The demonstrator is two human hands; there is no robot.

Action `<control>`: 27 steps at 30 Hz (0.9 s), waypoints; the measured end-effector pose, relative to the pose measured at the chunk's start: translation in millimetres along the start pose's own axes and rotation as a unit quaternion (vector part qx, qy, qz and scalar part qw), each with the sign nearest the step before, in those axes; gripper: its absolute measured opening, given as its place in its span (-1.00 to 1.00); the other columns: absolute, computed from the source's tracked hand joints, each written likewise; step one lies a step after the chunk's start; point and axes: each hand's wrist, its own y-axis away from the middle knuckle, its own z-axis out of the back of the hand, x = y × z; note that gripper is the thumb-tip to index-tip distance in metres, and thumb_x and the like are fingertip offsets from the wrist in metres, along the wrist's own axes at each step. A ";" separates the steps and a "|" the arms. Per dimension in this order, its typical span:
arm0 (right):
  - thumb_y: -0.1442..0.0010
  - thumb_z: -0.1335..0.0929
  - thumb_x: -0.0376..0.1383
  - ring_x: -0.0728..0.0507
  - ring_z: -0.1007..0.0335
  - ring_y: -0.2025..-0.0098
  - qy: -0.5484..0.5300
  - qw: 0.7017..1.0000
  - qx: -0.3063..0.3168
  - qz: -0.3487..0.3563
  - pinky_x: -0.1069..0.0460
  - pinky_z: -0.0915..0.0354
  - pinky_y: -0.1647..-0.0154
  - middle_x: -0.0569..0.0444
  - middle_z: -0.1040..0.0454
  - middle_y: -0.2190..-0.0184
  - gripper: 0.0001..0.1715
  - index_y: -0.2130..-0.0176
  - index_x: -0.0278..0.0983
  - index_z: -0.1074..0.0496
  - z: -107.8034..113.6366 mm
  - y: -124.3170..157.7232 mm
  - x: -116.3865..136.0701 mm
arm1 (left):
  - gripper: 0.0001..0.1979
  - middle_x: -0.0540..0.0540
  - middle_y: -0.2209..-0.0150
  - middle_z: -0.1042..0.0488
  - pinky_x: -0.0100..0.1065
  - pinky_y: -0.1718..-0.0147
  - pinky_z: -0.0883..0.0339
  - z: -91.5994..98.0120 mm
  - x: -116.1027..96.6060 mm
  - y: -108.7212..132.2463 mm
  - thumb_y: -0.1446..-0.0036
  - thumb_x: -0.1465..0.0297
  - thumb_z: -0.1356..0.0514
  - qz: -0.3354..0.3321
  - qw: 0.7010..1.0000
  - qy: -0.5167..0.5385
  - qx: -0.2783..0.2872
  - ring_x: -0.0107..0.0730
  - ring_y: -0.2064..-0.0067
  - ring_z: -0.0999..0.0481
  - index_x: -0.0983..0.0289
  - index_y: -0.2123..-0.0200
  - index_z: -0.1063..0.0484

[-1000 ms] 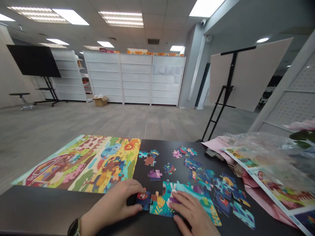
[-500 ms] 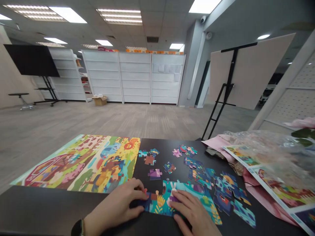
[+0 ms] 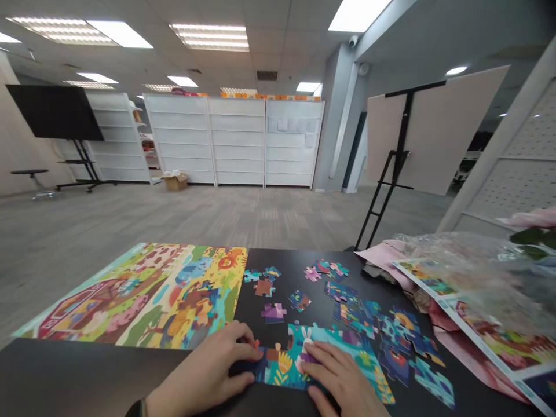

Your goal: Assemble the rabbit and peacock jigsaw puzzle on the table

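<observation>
A partly joined jigsaw block (image 3: pixel 347 353) in teal and blue lies at the near edge of the black table (image 3: pixel 65 376). My left hand (image 3: pixel 208 370) presses a dark blue puzzle piece (image 3: pixel 256 362) against the block's left edge, fingers closed around it. My right hand (image 3: pixel 343 382) lies flat on the block, fingertips by a white rabbit picture. Several loose pieces (image 3: pixel 304 284) are scattered beyond the block.
A large colourful printed sheet (image 3: pixel 143 295) covers the table's left half. At the right lie pink cloth, clear plastic wrap (image 3: pixel 473 272) and more printed sheets (image 3: pixel 499 341). An easel with a board (image 3: pixel 399 156), white shelving and a screen on a stand are across the floor.
My left hand has slid the dark blue piece right until it meets the joined block. The right hand stays pressed on the block. The view dipped slightly.
</observation>
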 end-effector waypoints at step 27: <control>-0.29 -0.42 -0.07 -0.11 -0.60 0.02 0.018 0.987 -0.073 0.140 0.10 -0.49 0.08 0.25 -0.61 -0.04 -0.74 0.01 0.06 -0.55 -41.5 -23.2 2.7 | -0.77 -0.04 0.12 -0.50 -0.34 0.10 -0.30 -6.6 11.0 -15.5 -0.06 0.45 -0.33 0.017 0.994 0.022 -0.109 -0.27 0.08 -0.51 0.11 0.19 -0.50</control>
